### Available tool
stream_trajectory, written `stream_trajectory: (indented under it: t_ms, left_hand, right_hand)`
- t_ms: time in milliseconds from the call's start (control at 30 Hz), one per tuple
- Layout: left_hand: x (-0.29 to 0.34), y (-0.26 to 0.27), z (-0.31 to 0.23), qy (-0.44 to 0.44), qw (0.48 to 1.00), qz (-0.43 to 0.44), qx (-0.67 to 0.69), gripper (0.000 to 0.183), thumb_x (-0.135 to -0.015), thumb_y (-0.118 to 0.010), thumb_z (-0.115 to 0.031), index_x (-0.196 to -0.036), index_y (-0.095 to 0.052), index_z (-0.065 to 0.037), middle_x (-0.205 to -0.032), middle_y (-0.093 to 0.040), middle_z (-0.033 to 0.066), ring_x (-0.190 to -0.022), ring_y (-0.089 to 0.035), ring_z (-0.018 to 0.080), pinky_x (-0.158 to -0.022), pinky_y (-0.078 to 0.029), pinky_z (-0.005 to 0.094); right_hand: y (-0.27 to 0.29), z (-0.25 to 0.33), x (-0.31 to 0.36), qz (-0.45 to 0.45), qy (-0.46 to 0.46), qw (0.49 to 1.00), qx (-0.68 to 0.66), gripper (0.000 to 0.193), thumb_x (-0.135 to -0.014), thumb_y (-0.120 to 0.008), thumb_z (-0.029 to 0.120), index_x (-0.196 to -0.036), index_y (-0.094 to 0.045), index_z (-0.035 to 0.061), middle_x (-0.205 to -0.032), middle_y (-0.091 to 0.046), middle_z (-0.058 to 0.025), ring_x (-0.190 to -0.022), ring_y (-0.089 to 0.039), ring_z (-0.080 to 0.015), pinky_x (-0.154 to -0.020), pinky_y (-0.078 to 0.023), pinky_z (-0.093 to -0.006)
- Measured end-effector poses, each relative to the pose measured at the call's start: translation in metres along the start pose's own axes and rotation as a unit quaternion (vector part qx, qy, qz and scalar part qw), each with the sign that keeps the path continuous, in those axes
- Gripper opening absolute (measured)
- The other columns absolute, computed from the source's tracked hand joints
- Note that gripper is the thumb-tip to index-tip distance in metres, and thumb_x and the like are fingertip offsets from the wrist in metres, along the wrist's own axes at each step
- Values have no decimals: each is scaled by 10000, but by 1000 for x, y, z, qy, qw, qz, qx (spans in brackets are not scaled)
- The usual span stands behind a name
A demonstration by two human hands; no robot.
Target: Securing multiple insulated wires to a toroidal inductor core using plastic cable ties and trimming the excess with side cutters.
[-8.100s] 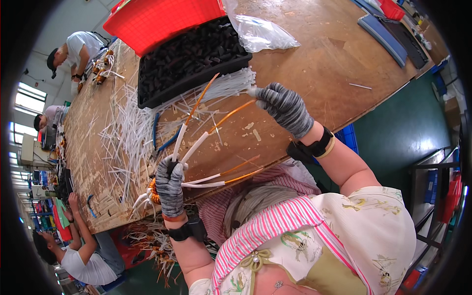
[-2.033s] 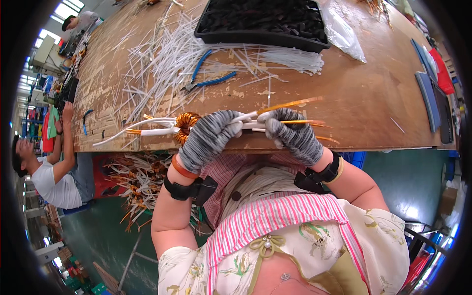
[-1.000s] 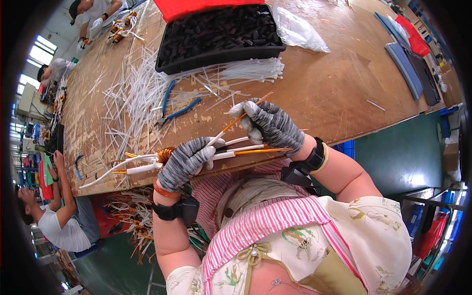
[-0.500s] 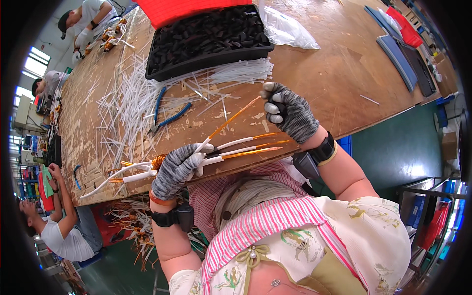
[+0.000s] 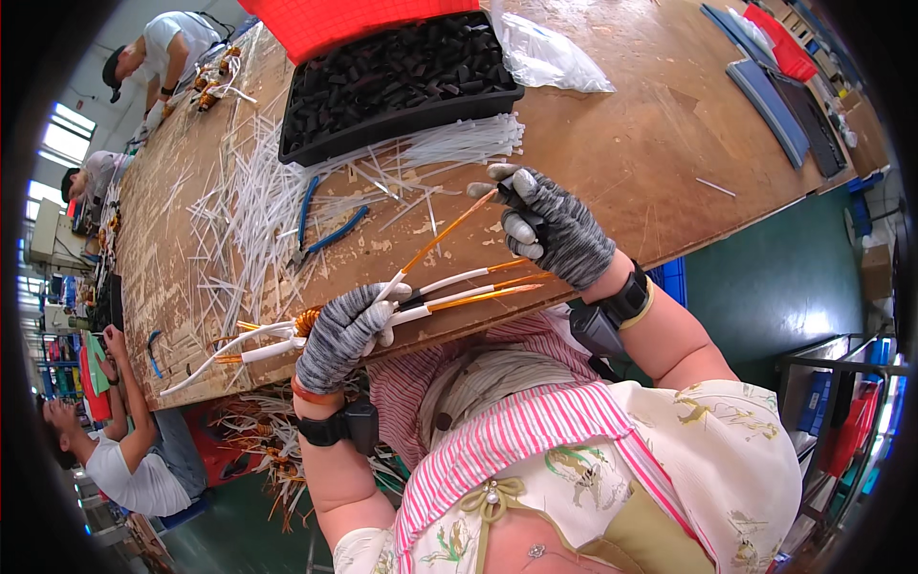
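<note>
My left hand (image 5: pixel 342 333), in a grey knit glove, is closed round the white-sleeved leads of a copper coil (image 5: pixel 307 320) near the table's front edge. One orange wire (image 5: pixel 435 241) rises from its fingers, apart from several other leads (image 5: pixel 483 295) that point right. At that wire's tip is my right hand (image 5: pixel 559 230), gloved too, its thumb and fingers pinching a short black sleeve (image 5: pixel 510 195). Whether the wire's end is inside the sleeve or only touching it, I cannot tell.
A black tray (image 5: pixel 402 91) full of short black sleeves stands at the back. White cable ties (image 5: pixel 249 210) lie scattered beside blue-handled pliers (image 5: pixel 330 230). A clear plastic bag (image 5: pixel 555 57) is right of the tray. Other people sit or stand along the left side.
My right hand has come slightly left and down with the black sleeve, which now meets the orange wire's tip. My left hand keeps its hold on the leads.
</note>
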State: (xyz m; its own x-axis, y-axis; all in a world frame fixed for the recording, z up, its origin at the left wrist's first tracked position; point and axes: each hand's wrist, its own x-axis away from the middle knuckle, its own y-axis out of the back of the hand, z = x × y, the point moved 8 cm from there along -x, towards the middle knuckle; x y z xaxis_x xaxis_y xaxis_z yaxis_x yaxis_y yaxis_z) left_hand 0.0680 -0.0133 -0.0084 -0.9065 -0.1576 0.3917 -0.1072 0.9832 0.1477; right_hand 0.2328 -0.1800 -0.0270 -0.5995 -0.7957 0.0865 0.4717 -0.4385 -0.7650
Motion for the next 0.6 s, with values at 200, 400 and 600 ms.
stream_trajectory:
  t_ms: [200,400,600]
  left_hand:
    - [-1,1,1,-5,1000,4,-6,305,-897,-547,-265,-1123,-612,-70,-651,-563,-41,-551,-449,2,-490,-315,148]
    - [-1,1,2,-6,1000,15,-6,307,-895,-552,-265,-1125,-610,-70,-669,-570,-39,-556,-446,3,-491,-316,150]
    - [0,-1,-1,-13,1000,13,-8,262,-893,-552,-227,-1085,-621,-63,-708,-582,-35,-585,-460,3,-520,-344,151]
  right_hand:
    - [-12,4,1,-2,18,999,50,329,-932,-490,287,-1166,-494,56,-937,-600,-86,-523,-482,-83,-430,-374,-196]
    - [-27,2,-1,22,17,989,145,253,-919,-518,217,-1111,-514,52,-929,-617,-68,-490,-486,-67,-419,-377,-177]
    - [-44,-53,-4,62,-45,988,134,206,-819,-657,103,-1008,-581,75,-1026,-627,-67,-683,-571,-48,-548,-449,-177]
